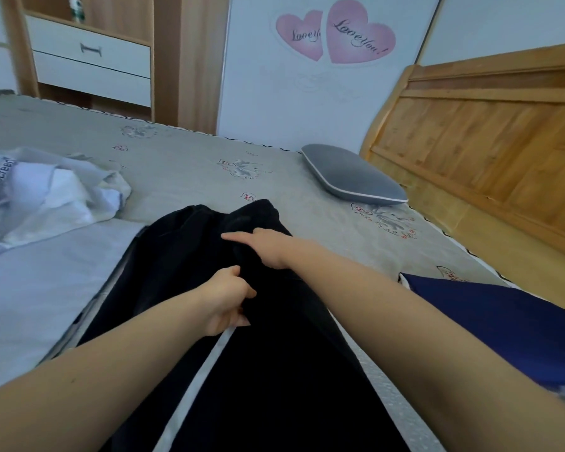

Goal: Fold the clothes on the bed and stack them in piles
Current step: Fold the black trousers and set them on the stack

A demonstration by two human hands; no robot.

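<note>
The bed (183,171) carries black trousers (274,370) lying lengthwise under both hands; the right hand (261,247) lies beyond the left's fingers, fingers straight, pressing the cloth; the left hand (224,301) pinches a fold.

Black trousers (258,353) matt cloth; headboard (490,141) smooth wood.

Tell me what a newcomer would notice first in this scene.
Front and centre, black trousers with a white side stripe stretch across the bed; the left hand pinches the fabric while the right hand lies on it further up. On the wall behind, two pink heart stickers stand out. A crumpled white garment sits at far left.
</note>
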